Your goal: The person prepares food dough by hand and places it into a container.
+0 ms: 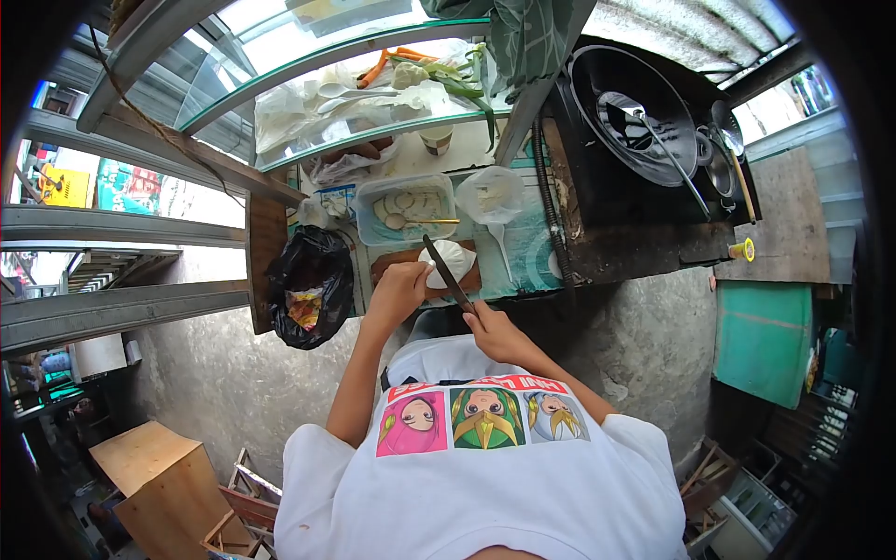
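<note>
My right hand [497, 334] is closed around the handle of a kitchen knife [447, 271], its dark blade slanting up and left. Under the blade sits a white rounded lump [457, 254], whose kind I cannot make out, on a small brown wooden chopping board [384, 262]. My left hand [399, 293] has its fingers bent together at the lump's left edge, holding it. Just beyond the board stands a clear plastic tub [366, 224] with pale contents and a spoon [396, 221] resting in it. Right of the tub is a translucent dipper [500, 191] with a long handle.
A black plastic bag [282, 275] hangs at the left counter edge. On the right, a large wok [597, 112] with a ladle [672, 154] sits on the stove. A glass shelf [327, 145] above holds carrots [375, 69] and greens. A paper cup [436, 140] stands behind the tub.
</note>
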`<state>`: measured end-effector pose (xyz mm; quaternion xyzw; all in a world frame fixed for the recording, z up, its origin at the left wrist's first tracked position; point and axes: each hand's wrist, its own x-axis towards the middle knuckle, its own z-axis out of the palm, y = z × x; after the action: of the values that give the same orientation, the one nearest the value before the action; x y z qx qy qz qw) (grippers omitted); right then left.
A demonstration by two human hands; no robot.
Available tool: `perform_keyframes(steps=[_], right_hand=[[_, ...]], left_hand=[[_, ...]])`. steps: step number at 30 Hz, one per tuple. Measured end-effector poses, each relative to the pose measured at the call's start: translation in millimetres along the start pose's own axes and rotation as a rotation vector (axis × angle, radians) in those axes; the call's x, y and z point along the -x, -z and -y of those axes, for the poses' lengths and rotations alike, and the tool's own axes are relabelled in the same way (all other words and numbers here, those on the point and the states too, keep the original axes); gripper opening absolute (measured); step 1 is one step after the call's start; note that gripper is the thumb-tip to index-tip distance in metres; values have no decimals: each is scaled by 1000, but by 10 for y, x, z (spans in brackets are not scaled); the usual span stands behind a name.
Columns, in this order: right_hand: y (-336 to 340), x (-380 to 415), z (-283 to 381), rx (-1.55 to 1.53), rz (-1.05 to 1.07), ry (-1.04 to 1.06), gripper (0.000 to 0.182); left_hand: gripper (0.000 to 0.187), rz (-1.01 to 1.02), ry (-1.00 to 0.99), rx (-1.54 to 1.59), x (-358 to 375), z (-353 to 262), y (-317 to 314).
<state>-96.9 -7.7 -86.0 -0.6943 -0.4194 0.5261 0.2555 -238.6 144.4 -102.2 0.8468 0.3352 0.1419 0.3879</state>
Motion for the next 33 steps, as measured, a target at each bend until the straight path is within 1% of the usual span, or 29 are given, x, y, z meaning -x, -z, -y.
perform_keyframes(steps=[2,3,6,8,10,13,15,18,20,22,24,26,28,30,31,33], right_hand=[[-63,-120,-1,-17,-36,-3,28],[-64,-175,11,-11,-39,3,28],[-87,-159,40,-32,-13,-16,28],[-49,-9,70,13,48,-41,28],[-72,-22,19,-2,44,-27,27],[-111,-178,-24,-61,0,14,24],[12,-257,127,-204,118,-221,26],[-16,-107,90,-254,132,-178,26],[-10,-41,84,-206,160,-191,25],[-53,-49,25,-257,154,-209,25],[-17,-171,90,-301,140,-239,24],[25,-267,145,-470,213,-274,17],[-10,-190,90,-435,200,-263,17],[8,-56,52,-372,253,-274,16],[-16,-29,67,-279,220,-247,16],[-43,-141,-12,-314,204,-241,17]], left_hand=[[18,12,-10,-15,19,14,-17],[17,-24,-18,-6,-14,24,-9],[16,-69,-24,16,-19,42,30],[14,-89,-31,28,-38,38,50],[15,-62,-25,-90,-41,9,36],[14,-19,-40,-126,-84,26,2],[14,-13,-46,-109,-85,30,15],[12,-12,-41,-110,-112,50,112],[12,-17,-29,-122,-131,88,126],[12,6,-130,-108,-128,133,54],[12,22,-132,-100,-138,98,43],[13,37,-132,-93,-137,59,83],[12,51,-42,-10,-145,50,193],[13,56,-54,-28,-146,79,209],[13,67,-65,-41,-137,89,200],[13,98,-94,-78,-152,60,131]])
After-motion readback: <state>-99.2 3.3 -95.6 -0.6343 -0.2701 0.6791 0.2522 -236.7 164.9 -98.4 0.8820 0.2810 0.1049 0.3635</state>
